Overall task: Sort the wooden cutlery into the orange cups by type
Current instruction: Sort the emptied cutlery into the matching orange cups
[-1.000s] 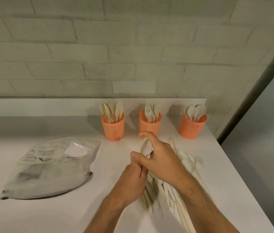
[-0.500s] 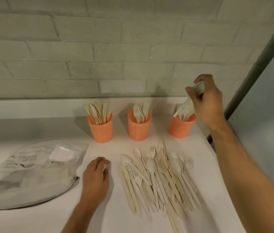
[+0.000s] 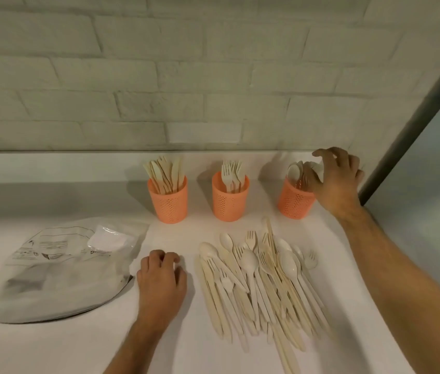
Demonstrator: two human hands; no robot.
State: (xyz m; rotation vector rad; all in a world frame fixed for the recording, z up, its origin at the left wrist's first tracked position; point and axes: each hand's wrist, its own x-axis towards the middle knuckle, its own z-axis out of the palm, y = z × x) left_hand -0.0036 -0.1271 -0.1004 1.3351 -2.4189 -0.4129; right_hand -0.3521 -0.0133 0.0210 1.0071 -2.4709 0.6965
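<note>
Three orange mesh cups stand in a row by the wall: the left cup [image 3: 168,202] holds knives, the middle cup [image 3: 230,200] forks, the right cup [image 3: 294,201] spoons. My right hand [image 3: 333,179] is at the right cup's rim, with thumb and index finger around the bowl of a wooden spoon [image 3: 318,168] that stands in the cup. A mixed pile of wooden cutlery [image 3: 262,282] lies on the white counter in front of the cups. Left of the pile, my left hand [image 3: 161,279] rests on the counter with loosely curled fingers and holds nothing.
A crumpled grey plastic bag [image 3: 57,268] lies on the counter at the left. A white brick wall [image 3: 213,76] with a low ledge runs behind the cups. The counter's right edge [image 3: 375,265] falls away under my right forearm.
My right hand carried a spoon from the pile up to the right cup and lowered it in. My left hand left the pile and settled on the counter to its left.
</note>
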